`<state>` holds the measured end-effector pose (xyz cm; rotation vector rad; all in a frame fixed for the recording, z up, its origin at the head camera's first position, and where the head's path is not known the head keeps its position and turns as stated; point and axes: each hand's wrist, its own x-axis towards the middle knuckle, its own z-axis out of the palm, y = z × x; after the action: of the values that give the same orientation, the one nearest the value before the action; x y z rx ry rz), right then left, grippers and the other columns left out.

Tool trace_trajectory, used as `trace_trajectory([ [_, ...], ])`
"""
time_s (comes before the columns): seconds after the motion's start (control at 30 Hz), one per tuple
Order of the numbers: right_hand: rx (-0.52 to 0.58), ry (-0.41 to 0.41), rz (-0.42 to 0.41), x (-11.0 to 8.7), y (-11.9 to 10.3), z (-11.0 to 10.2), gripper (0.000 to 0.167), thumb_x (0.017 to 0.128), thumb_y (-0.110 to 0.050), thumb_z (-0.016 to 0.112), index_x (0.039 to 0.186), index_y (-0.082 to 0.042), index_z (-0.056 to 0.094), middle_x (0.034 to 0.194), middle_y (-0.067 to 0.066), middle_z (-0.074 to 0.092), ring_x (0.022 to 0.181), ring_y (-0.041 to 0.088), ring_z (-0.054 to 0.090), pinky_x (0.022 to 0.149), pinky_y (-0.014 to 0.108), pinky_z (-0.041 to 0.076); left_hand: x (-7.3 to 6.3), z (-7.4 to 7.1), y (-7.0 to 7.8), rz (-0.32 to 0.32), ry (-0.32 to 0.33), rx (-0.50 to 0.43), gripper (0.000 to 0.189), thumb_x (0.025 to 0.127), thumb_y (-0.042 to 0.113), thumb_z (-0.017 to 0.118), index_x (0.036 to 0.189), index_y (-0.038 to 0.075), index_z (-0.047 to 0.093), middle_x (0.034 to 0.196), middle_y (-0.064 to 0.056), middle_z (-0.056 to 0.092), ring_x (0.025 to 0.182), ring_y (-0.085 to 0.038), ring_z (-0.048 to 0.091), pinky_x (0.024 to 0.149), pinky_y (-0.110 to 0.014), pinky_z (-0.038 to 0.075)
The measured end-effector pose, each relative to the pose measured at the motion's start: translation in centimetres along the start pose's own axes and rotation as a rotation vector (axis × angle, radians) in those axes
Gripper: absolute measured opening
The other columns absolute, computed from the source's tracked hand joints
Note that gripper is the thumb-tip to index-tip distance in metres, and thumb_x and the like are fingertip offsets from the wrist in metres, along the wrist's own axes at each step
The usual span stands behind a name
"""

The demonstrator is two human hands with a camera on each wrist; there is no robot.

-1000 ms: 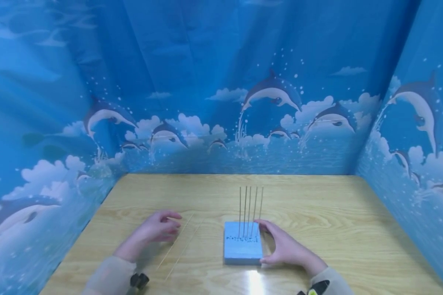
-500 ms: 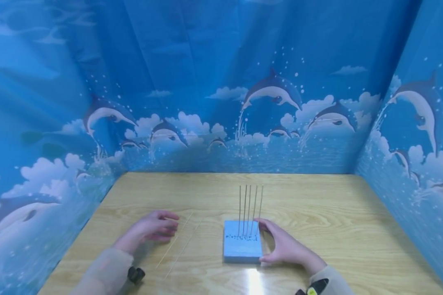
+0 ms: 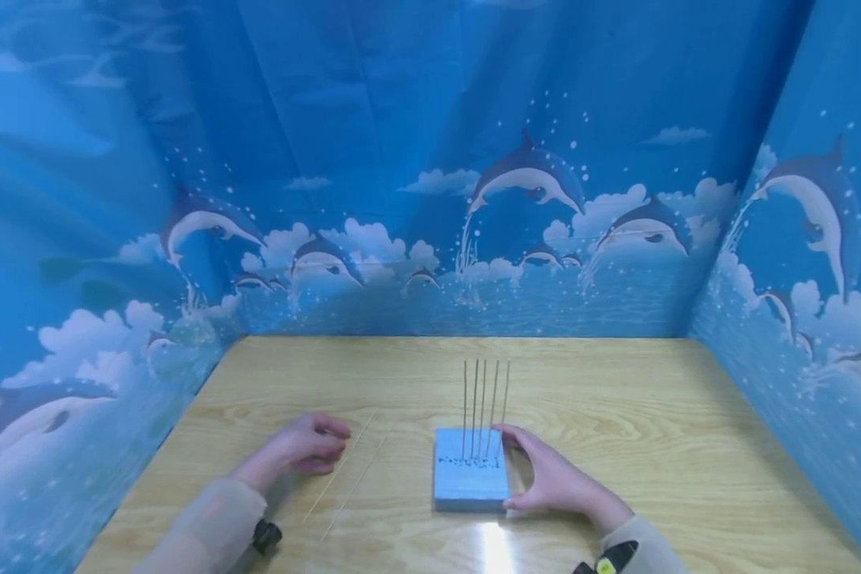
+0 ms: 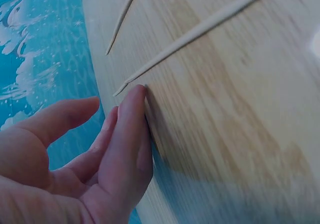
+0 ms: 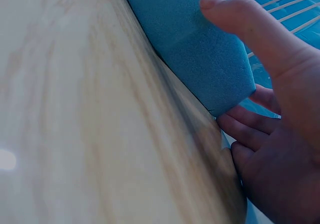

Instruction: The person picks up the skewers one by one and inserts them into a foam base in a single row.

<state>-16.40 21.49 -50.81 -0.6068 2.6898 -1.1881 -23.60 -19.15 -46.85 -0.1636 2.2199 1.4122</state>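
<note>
While gripping the blue block (image 5: 200, 58) with the right hand (image 3: 551, 480), holds the left hand (image 3: 308, 444) low over the table (image 3: 617, 399), just beside two loose sticks (image 4: 195, 35). On the right, sets the thumb at the block's near right corner and the fingers at its far right corner, with a gap between palm and block. On the left, bends the fingers loosely, thumb well apart from them, in a fairly wide pose. Cannot tell whether touching the nearer stick with a fingertip. Has the block lying flat about midway between the table's left and right edges, well apart from the far edge, and bearing five thin standing sticks (image 3: 483, 406) among dark flecks on its top. Has the loose sticks lying slantwise, nearly parallel, between left hand and block, far ends angled toward the table's far right corner. Wears pale sleeves (image 3: 218, 514) and a dark device (image 3: 266, 536) at each wrist. Faces blue drapes (image 3: 402, 143) printed with dolphins and clouds, rising beyond the far edge.
</note>
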Motion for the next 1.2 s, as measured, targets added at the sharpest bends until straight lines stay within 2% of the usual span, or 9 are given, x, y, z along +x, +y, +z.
trace_trajectory([
  [0.2,0.006,-0.002,0.001,0.0,0.1,0.0,0.115,0.061,-0.046,0.088,0.152,-0.007,0.031,0.151,0.017,0.044,0.138,0.036,0.045,0.116,0.060,0.031,-0.1,0.4,0.3,-0.010,0.009,0.037,0.033,0.086,0.001,0.067,0.118,-0.004,0.062,0.097,-0.014,0.061,0.081,-0.021,0.062,0.071,-0.034,0.063],
  [0.43,-0.001,0.002,-0.015,0.0,0.0,0.0,0.115,0.061,-0.046,0.089,0.152,-0.006,0.031,0.149,0.017,0.046,0.136,0.036,0.046,0.115,0.060,0.032,-0.1,0.7,0.6,0.024,-0.019,0.064,0.037,0.084,-0.001,0.066,0.120,-0.007,0.060,0.093,-0.013,0.060,0.079,-0.021,0.060,0.071,-0.034,0.063],
  [0.73,-0.007,0.002,-0.016,-0.1,0.2,0.0,0.115,0.061,-0.046,0.089,0.152,-0.007,0.031,0.150,0.017,0.046,0.136,0.036,0.047,0.115,0.060,0.033,-0.1,1.2,0.9,0.051,-0.015,0.100,0.040,0.077,-0.006,0.064,0.117,-0.007,0.062,0.090,-0.011,0.059,0.077,-0.020,0.059,0.068,-0.032,0.062],
  [0.97,-0.009,0.005,-0.022,0.0,0.4,0.0,0.115,0.061,-0.046,0.089,0.152,-0.006,0.031,0.149,0.017,0.046,0.136,0.035,0.047,0.115,0.059,0.033,0.0,1.7,1.1,0.060,0.030,0.175,0.040,0.074,-0.009,0.072,0.113,-0.005,0.064,0.092,-0.014,0.063,0.078,-0.022,0.064,0.068,-0.034,0.063],
  [1.2,-0.008,0.006,-0.032,0.0,0.3,0.0,0.114,0.061,-0.045,0.089,0.152,-0.005,0.032,0.150,0.016,0.046,0.137,0.035,0.047,0.115,0.059,0.033,0.3,1.9,0.9,0.066,0.076,0.261,0.044,0.067,-0.010,0.079,0.108,0.002,0.066,0.086,-0.011,0.058,0.074,-0.021,0.059,0.063,-0.030,0.061],
])
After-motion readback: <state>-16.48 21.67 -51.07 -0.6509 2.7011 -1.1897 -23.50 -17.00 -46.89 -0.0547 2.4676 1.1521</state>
